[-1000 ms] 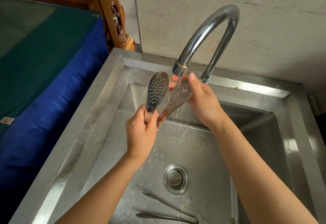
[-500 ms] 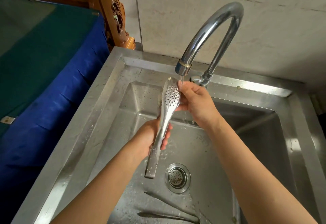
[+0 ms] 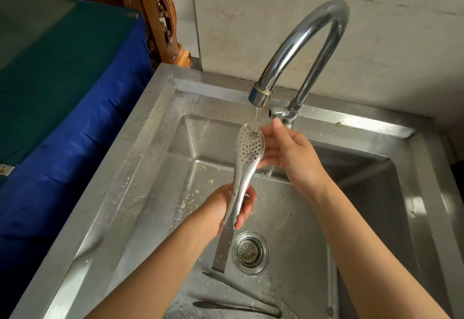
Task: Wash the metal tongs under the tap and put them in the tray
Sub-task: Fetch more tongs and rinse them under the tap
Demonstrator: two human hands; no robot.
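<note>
The shiny metal tongs [image 3: 247,158] are gripped round their smooth, narrow handle by the left hand [image 3: 226,208], upright over the steel sink [image 3: 140,168]. Their oval, perforated head is held under the thin stream from the curved chrome tap [image 3: 301,37], at twelve o'clock from the round drain [image 3: 250,252]. The head is touched from three o'clock by the nearly straight fingers of the right hand [image 3: 293,158].
</note>
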